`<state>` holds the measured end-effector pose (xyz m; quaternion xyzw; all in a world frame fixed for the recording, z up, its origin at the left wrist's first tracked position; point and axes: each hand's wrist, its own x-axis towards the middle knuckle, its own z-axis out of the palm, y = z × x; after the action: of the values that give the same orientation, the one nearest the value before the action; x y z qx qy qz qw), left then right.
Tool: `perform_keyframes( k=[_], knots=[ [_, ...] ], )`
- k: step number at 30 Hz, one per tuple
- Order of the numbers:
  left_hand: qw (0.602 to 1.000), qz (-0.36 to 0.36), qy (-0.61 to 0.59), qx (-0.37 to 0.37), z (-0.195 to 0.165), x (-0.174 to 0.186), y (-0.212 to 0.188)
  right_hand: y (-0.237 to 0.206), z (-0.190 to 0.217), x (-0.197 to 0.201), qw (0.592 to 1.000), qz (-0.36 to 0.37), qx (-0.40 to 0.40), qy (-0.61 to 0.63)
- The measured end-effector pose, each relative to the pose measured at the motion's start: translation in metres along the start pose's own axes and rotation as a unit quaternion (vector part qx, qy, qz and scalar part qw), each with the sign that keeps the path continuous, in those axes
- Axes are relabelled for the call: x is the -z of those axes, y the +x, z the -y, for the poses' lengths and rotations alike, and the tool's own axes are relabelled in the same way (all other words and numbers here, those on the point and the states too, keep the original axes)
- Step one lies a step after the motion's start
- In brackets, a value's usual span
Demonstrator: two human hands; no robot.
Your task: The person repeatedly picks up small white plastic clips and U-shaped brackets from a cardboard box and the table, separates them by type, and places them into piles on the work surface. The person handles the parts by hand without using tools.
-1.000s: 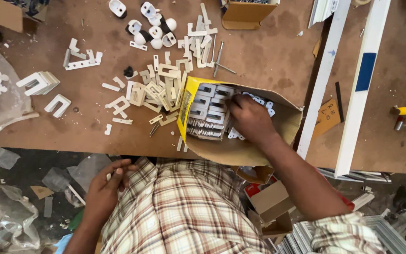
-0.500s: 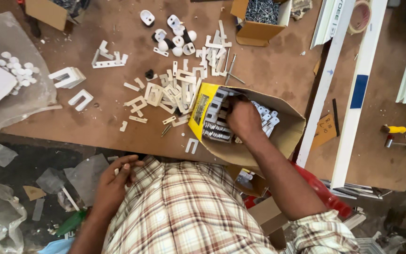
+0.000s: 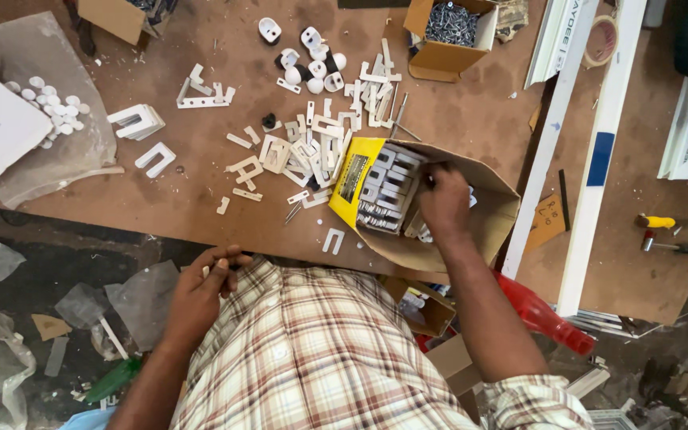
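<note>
A: Right hand (image 3: 445, 203) is down inside the open cardboard box (image 3: 487, 227), fingers curled in among the white plastic pieces (image 3: 384, 191) stacked there. Whether they are clamped on one, I cannot tell.

B: And the left hand (image 3: 203, 288)?

A: Off the table, resting against the checked shirt (image 3: 312, 358) at the table's near edge, fingers loosely together, nothing visible in it.

B: The box itself?

A: Lies at the near edge of the brown table (image 3: 201, 199), yellow flap (image 3: 354, 179) folded open to its left. Just beyond the flap, a loose scatter of white brackets (image 3: 296, 151); farther back, round white caps (image 3: 312, 68).

B: Farther out?

A: A small carton of screws (image 3: 449, 28) at the far edge. At the far left, a clear bag with white discs (image 3: 49, 111). Right of the box, long white profiles (image 3: 591, 151) run across; beyond them a yellow-handled tool (image 3: 656, 222). Bare board shows between the bag and the brackets. Floor (image 3: 49, 271) below is littered with plastic scraps.
</note>
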<state>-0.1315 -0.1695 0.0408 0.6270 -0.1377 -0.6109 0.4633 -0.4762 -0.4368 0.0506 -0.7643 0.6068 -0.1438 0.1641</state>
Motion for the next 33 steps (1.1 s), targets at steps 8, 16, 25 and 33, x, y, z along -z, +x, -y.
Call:
perform_keyframes(
  k=[8, 16, 25, 33],
  knots=[
    [0.994, 0.024, -0.097, 0.033, -0.022, -0.006, -0.006, -0.026, 0.046, 0.056, 0.993, 0.016, -0.032, 0.115],
    [0.954, 0.236, -0.184, -0.015, -0.094, -0.084, 0.007, -0.070, 0.171, 0.047, 0.885, 0.297, -0.003, 0.358],
    [0.964, 0.222, 0.115, -0.092, -0.103, -0.116, 0.015, -0.076, 0.160, 0.034, 0.918, 0.145, -0.033, 0.368],
    [0.973, 0.132, 0.187, -0.005, -0.082, -0.103, 0.028, -0.090, 0.147, 0.036, 0.939, 0.091, 0.035, 0.330]
  ],
)
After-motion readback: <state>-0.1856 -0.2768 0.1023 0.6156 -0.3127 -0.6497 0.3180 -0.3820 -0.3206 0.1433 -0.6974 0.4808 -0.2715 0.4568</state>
